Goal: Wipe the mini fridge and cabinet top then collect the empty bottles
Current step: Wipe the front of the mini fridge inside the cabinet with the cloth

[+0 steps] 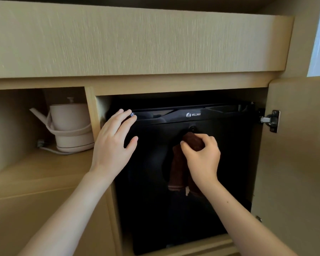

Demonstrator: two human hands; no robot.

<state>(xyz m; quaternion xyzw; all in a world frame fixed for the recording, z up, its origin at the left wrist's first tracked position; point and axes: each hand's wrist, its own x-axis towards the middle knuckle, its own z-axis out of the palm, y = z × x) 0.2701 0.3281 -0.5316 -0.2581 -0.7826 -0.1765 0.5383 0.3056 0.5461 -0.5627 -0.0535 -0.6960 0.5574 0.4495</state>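
A black mini fridge (227,163) with a white logo stands inside a wooden cabinet recess, its door closed. My right hand (201,156) is closed around a dark brown cloth (177,172) and presses it against the upper middle of the fridge door; the rest of the cloth hangs down below my fist. My left hand (113,143) lies flat with fingers spread on the fridge's upper left corner, fingertips at the top edge of the door. No bottles are in view.
The cabinet door (294,163) stands open at the right on a metal hinge (271,121). A pale pink electric kettle (70,124) with its cord sits in the open shelf compartment to the left. A thick wooden cabinet top (137,39) overhangs above.
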